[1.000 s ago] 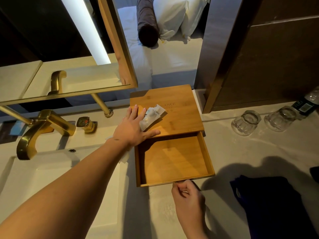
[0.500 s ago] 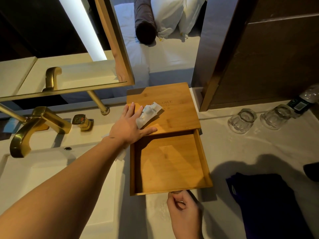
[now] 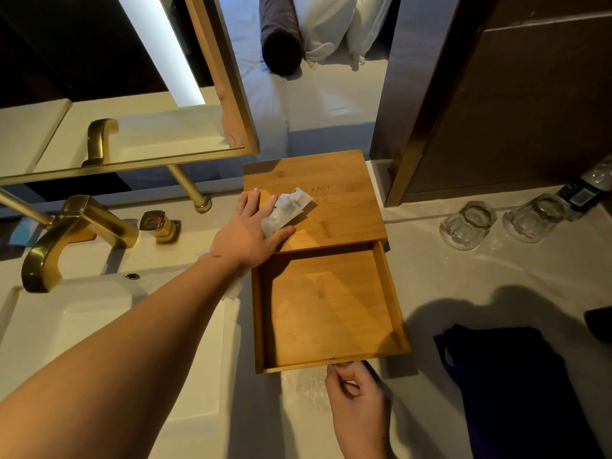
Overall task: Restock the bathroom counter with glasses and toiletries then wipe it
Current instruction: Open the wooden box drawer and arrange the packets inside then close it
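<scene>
The left arm reaches out straight, the left hand (image 3: 246, 231) flat on the bamboo box lid (image 3: 331, 210), fingers spread, pinning one white toiletry sachet (image 3: 286, 208). The right hand (image 3: 356, 392) pinches the open drawer (image 3: 331, 313) front. Two upturned glasses (image 3: 467, 224) stand on the counter (image 3: 463, 279).

Left arm (image 3: 139, 329): bare, no sleeve showing
Left wrist: small dark mark on the back
Hands: left hand (image 3: 246, 231), right hand (image 3: 359, 402), both ungloved, no rings visible
</scene>
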